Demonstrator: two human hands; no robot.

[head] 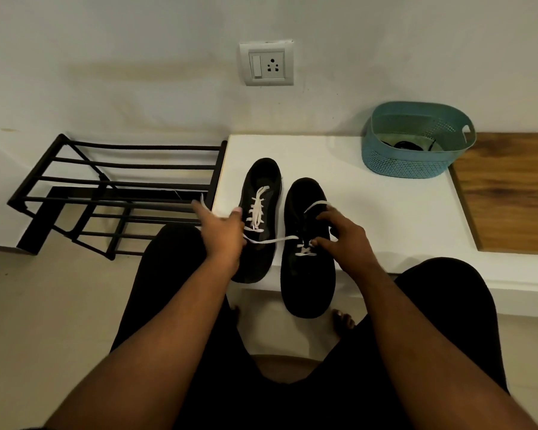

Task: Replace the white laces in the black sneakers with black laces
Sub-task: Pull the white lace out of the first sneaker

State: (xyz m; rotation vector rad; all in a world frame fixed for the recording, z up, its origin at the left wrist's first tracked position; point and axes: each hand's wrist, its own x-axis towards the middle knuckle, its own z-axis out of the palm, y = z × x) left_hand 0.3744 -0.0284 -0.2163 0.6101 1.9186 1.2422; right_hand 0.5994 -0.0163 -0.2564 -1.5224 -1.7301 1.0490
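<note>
Two black sneakers lie on a white bench (385, 212), heels away from me. The left sneaker (258, 193) has its white lace (257, 209) threaded through most eyelets. The right sneaker (308, 274) overhangs the bench's front edge and keeps lace only in its lowest eyelets. My left hand (221, 234) holds one end of the right sneaker's white lace (271, 240), stretched out to the left across the left sneaker. My right hand (345, 234) grips the right sneaker at its eyelets. Black laces (407, 145) lie in a teal basket (416, 159).
A black metal shoe rack (112, 187) stands left of the bench. A wooden board (510, 193) lies on the bench's right end. A wall socket (266, 63) is above. My knees and bare toes (342, 318) are below the bench edge.
</note>
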